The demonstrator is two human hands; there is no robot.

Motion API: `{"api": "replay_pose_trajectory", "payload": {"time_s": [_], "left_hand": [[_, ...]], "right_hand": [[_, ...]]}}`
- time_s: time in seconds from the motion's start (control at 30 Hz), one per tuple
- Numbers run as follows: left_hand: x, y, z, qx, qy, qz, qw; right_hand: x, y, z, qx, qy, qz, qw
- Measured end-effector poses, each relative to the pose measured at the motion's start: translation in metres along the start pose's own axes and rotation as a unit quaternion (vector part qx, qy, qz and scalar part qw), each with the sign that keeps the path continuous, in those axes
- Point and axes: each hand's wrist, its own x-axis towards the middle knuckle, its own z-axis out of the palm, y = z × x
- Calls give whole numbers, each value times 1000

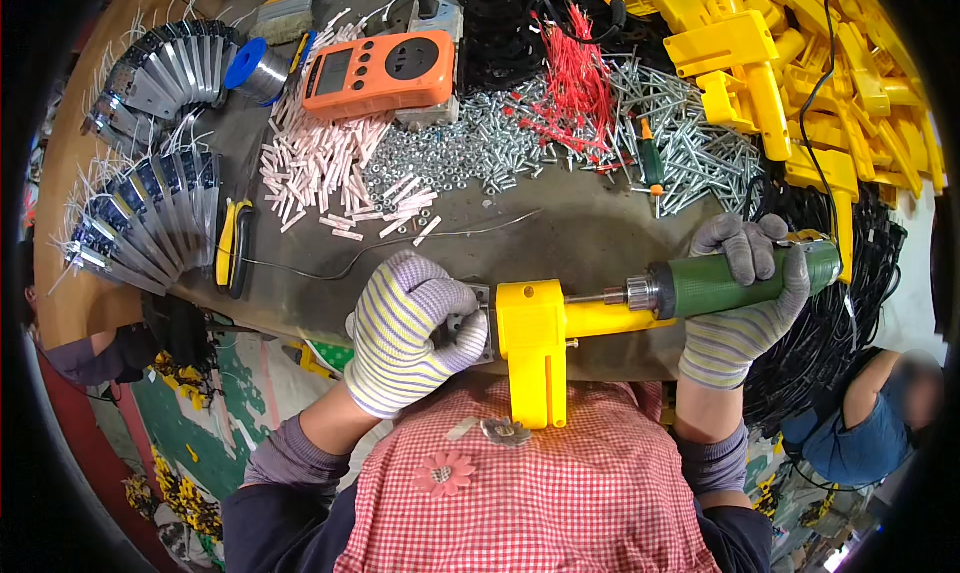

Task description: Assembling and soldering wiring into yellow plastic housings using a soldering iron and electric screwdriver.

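My right hand point(745, 308), in a striped work glove, is wrapped around a green electric screwdriver point(735, 282) lying level. Its bit points left and reaches the yellow plastic housing point(532, 323) in front of my apron. My left hand point(415, 328), gloved too, is closed with thumb and fingertips on a small metal bracket point(486, 323) at the housing's left side. A yellow arm of the housing runs right, below the bit. A small screw point(572, 344) sticks out of the housing's right side. My fingers hide part of the bracket.
Beyond my hands lie pale tubes point(320, 153), nuts point(430, 153), long screws point(690, 153) and red-ended wires point(578, 73). An orange meter point(380, 73) stands behind. Yellow housings point(840, 83) pile up at right. Left are bracket stacks point(145, 213), pliers point(234, 245) and a solder spool point(257, 71).
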Motion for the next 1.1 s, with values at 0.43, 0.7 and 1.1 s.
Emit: {"api": "replay_pose_trajectory", "payload": {"time_s": [0.43, 0.7, 1.1], "left_hand": [[0, 0, 1, -2, 9, 5, 1000], [-1, 2, 3, 3, 12, -17, 1000], [-1, 2, 7, 5, 15, -21, 1000]], "right_hand": [[0, -1, -3, 19, 6, 1, 1000], [-1, 0, -4, 51, 31, -2, 998], [-3, 2, -4, -5, -10, -26, 1000]]}}
